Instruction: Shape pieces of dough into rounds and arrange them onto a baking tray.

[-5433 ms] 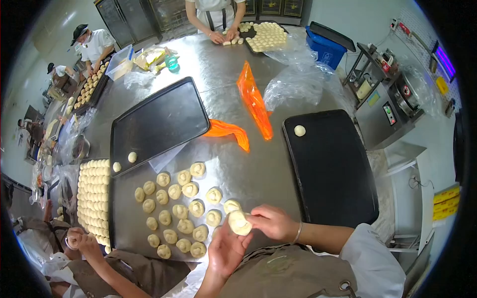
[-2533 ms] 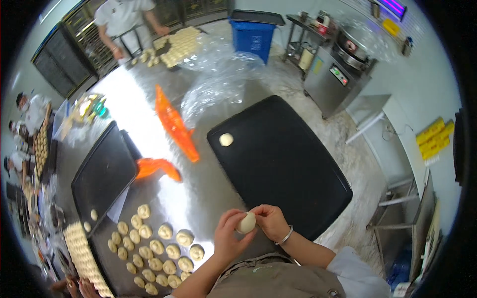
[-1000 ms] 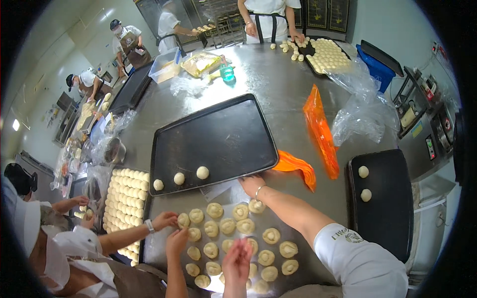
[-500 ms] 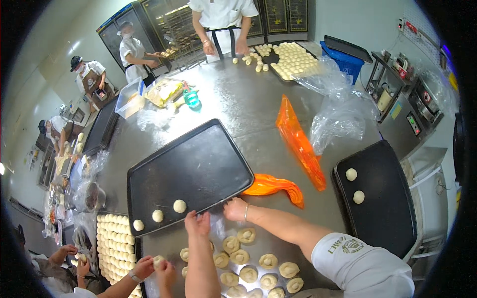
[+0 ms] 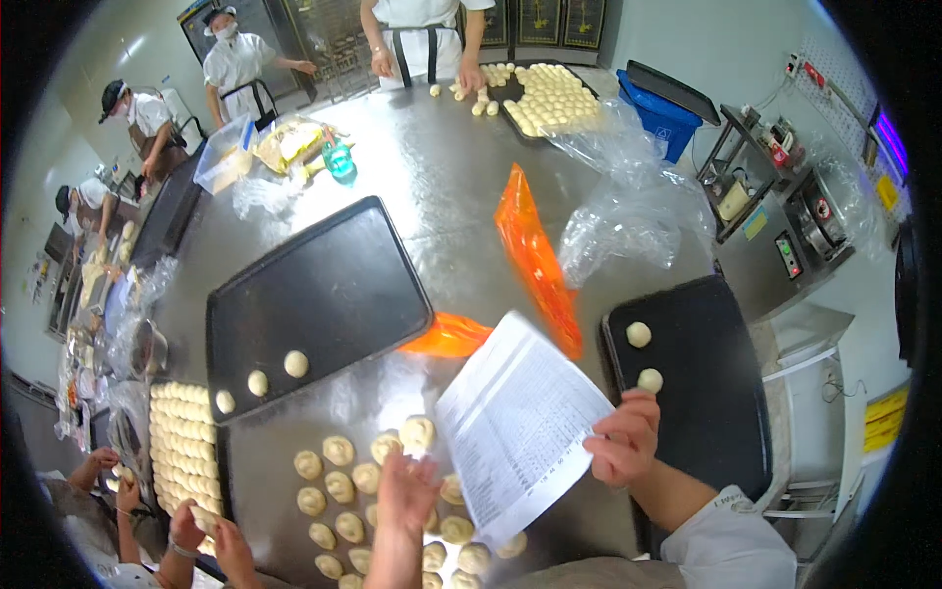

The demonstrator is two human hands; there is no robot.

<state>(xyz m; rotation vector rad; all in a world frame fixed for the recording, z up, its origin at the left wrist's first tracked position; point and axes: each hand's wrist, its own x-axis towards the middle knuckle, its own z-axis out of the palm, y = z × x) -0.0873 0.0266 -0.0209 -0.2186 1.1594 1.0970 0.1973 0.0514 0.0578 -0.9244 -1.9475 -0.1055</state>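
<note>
A printed paper sheet [image 5: 520,422] is pinched at its right edge by my right hand [image 5: 625,439], held tilted above the table. My left hand [image 5: 407,491] hovers over several dough rounds [image 5: 340,487] with its fingers apart and nothing in them. Those rounds are flattened, with a raised middle, and the sheet hides some of them. Beyond my left hand lies a black tray [image 5: 324,294] with three dough balls [image 5: 296,363] along its near edge. Another black tray [image 5: 702,422], bearing two dough balls [image 5: 639,335], stands beside my right hand.
Orange plastic bags [image 5: 535,255] and clear plastic [image 5: 628,221] lie mid-table. At lower left, a co-worker's hands [image 5: 201,535] work dough beside a full dough tray [image 5: 182,442]. Across the table, a person [image 5: 427,39] stands at a tray of dough balls [image 5: 554,98]. A blue bin [image 5: 659,118] stands behind.
My right hand has come away from the tray's near corner, moved right and now holds the paper sheet. My left hand has drawn back from the tray edge to over the dough rounds.
</note>
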